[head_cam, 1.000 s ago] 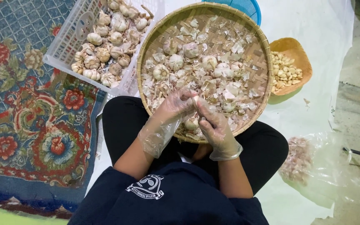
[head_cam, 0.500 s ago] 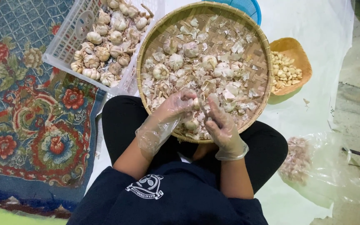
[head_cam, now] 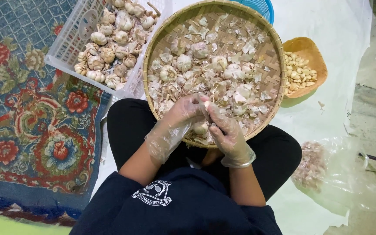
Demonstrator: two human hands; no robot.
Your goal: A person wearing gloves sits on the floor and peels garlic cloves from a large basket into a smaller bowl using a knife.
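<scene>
In the head view, both gloved hands meet at the lower centre of the frame: the left hand point(head_cam: 183, 114) and right hand point(head_cam: 223, 130) pinch one garlic piece point(head_cam: 205, 105) over the round woven tray point(head_cam: 279, 56) of bulbs and skins. A white basket point(head_cam: 68, 41) of garlic sits upper left, an orange bowl point(head_cam: 312, 50) of peeled cloves at right.

garlic bulb point(head_cam: 201, 127): white, papery, partly hidden between the gloved fingers | place: near edge of the round woven tray point(head_cam: 153, 52), on the person's lap | around it: loose skins point(head_cam: 240, 93) and more whole bulbs point(head_cam: 183, 63) across the tray
</scene>
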